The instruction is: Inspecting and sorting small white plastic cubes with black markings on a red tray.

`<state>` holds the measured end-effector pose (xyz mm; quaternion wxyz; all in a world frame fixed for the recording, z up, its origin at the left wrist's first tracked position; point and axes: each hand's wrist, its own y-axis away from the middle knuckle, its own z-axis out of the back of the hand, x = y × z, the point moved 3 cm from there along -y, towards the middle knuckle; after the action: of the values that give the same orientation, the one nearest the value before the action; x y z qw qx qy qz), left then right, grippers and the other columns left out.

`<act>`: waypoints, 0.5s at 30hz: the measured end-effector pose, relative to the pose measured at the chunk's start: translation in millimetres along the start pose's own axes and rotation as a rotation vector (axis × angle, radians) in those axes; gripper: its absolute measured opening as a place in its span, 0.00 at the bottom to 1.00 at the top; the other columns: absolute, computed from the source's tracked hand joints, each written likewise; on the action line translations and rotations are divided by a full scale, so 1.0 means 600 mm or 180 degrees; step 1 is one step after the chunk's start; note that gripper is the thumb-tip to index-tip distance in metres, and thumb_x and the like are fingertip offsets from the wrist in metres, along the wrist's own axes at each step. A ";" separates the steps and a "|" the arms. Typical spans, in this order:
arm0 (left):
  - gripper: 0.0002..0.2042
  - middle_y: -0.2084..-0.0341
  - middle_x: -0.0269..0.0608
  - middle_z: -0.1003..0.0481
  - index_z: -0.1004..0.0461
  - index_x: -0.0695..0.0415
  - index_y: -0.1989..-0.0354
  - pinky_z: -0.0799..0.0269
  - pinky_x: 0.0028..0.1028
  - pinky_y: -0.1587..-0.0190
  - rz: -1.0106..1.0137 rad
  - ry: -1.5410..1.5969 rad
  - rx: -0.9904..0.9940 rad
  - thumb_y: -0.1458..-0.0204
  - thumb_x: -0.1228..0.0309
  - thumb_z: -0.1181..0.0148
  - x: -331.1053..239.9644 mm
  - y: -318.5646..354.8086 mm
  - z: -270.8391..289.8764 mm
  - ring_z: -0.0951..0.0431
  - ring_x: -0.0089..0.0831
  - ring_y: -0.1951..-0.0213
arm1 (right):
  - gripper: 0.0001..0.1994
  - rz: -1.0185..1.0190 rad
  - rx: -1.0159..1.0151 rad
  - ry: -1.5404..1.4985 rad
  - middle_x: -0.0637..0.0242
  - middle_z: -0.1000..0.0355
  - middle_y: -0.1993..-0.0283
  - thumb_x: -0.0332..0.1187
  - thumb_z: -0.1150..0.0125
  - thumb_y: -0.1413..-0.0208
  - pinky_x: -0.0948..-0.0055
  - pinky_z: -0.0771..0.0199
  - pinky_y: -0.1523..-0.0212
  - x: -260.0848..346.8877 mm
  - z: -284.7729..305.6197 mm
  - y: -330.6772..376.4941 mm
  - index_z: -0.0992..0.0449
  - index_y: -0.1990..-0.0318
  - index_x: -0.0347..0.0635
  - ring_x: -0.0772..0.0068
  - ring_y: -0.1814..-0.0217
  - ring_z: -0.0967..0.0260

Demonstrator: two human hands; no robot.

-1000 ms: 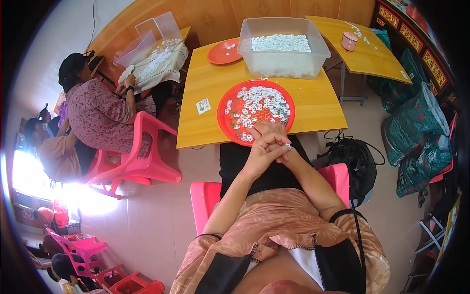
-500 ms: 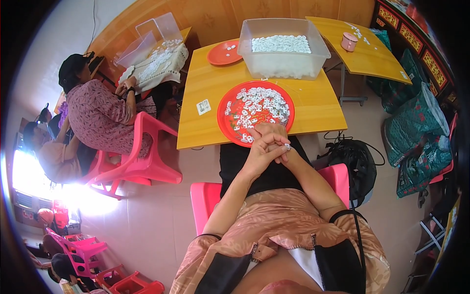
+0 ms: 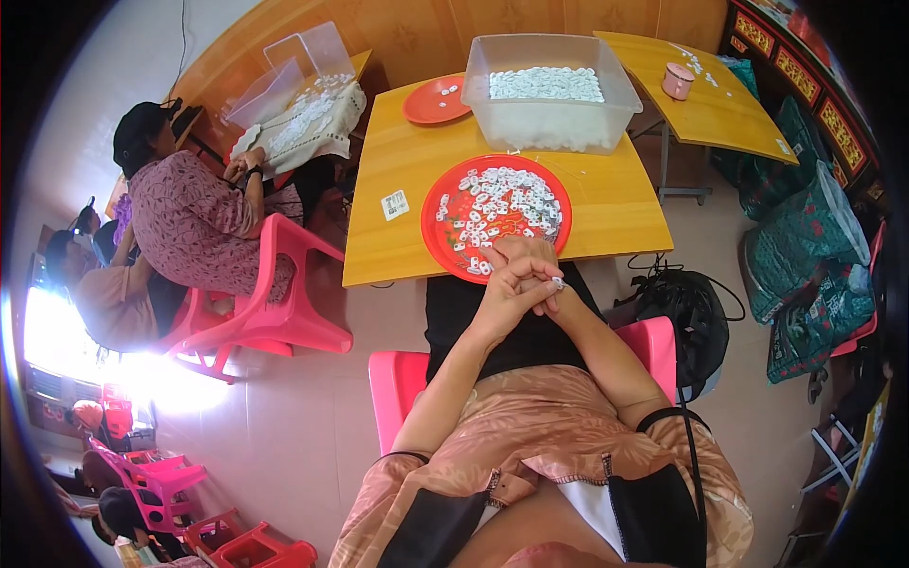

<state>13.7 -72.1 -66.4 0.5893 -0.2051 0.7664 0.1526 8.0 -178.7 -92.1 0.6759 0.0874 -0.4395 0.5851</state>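
My two hands are crossed over the near rim of a red round tray [image 3: 429,232]. My left hand [image 3: 511,293] lies on top, thumb and fingers closed together. A small white piece [image 3: 558,283] shows at its fingertips, above my right wrist. My right hand [image 3: 526,250] reaches under it to the tray's near edge. Its fingers are partly covered, and whether they hold anything is hidden. Many small white oval pieces [image 3: 507,189] with dark spots, perhaps holes, are scattered in the tray.
A clear plastic bin [image 3: 559,133] of white pieces stands at the back of the yellow table [image 3: 379,256]. Beside it is a red plate [image 3: 426,106]. A seated person [image 3: 194,213] works at left. A black bag [image 3: 686,317] sits at right, near green sacks [image 3: 795,256].
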 end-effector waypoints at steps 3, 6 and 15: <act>0.07 0.72 0.33 0.21 0.21 0.61 0.52 0.29 0.16 0.66 -0.0079 -0.0061 -0.0018 0.37 0.77 0.36 0.000 0.000 0.002 0.21 0.19 0.72 | 0.20 0.0015 0.0015 -0.0051 0.55 0.25 0.74 0.45 0.38 0.37 0.52 0.28 0.71 0.002 0.001 0.001 0.25 0.75 0.40 0.47 0.72 0.24; 0.07 0.73 0.34 0.21 0.21 0.61 0.52 0.30 0.16 0.68 -0.0002 -0.0017 0.0041 0.37 0.76 0.36 0.001 -0.002 0.000 0.21 0.19 0.72 | 0.20 -0.0088 0.0170 0.0032 0.54 0.25 0.73 0.45 0.38 0.37 0.52 0.28 0.71 -0.005 0.001 -0.001 0.25 0.75 0.40 0.47 0.71 0.24; 0.06 0.69 0.36 0.18 0.21 0.59 0.54 0.30 0.18 0.72 -0.0075 -0.0026 0.0052 0.37 0.75 0.35 0.014 -0.011 -0.003 0.18 0.22 0.71 | 0.19 -0.0075 0.0119 0.0029 0.54 0.24 0.72 0.46 0.38 0.37 0.52 0.27 0.70 -0.012 0.011 0.001 0.24 0.74 0.40 0.47 0.69 0.23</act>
<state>13.8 -80.1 -73.9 0.5958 -0.2087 0.7628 0.1403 5.0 -187.6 -93.3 0.6830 0.1026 -0.4243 0.5857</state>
